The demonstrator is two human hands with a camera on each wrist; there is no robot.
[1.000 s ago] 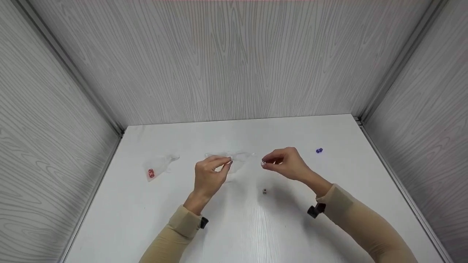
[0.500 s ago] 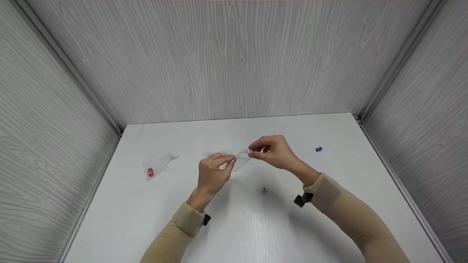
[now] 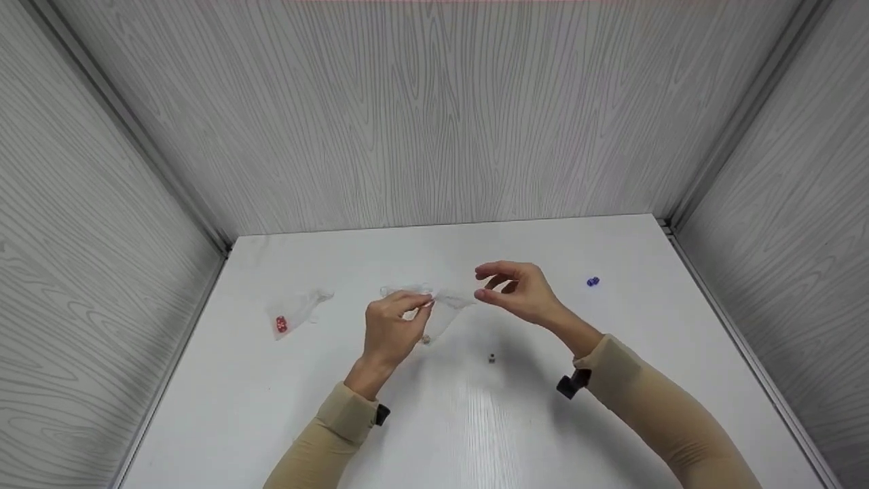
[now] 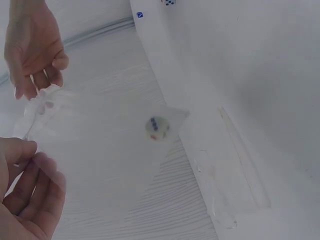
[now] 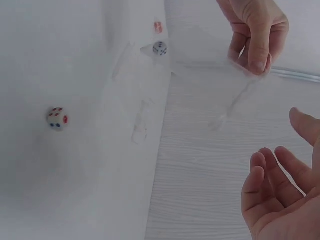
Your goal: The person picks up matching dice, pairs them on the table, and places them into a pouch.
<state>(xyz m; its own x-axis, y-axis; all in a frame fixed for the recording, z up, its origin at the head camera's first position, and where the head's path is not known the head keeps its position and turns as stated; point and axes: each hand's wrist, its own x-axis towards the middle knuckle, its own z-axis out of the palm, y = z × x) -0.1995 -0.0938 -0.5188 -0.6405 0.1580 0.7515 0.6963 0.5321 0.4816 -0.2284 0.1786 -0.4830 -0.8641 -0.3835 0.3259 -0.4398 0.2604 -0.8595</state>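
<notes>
My left hand (image 3: 394,326) pinches the edge of a clear plastic bag (image 3: 445,314), which hangs over the middle of the table. Down in a lower corner of this bag lies a white die (image 4: 157,128) with blue and red pips. Close to the bag's upper right edge is my right hand (image 3: 523,292), its fingers spread apart and holding nothing. Below the hands another white die (image 5: 57,119), with red and blue pips, sits on the white table (image 3: 434,435).
On the left, a clear bag (image 3: 299,307) with red dice (image 3: 281,324) in it lies on the table. Blue dice (image 3: 593,281) rest at the right. More clear plastic (image 4: 242,170) lies flat under the held bag. Grey wood-grain walls (image 3: 434,115) enclose the back and sides.
My right hand brought a white die left to the bag's mouth, let it go and drew back slightly, fingers opened. The die now sits in the bag's corner. My left hand keeps its pinch.
</notes>
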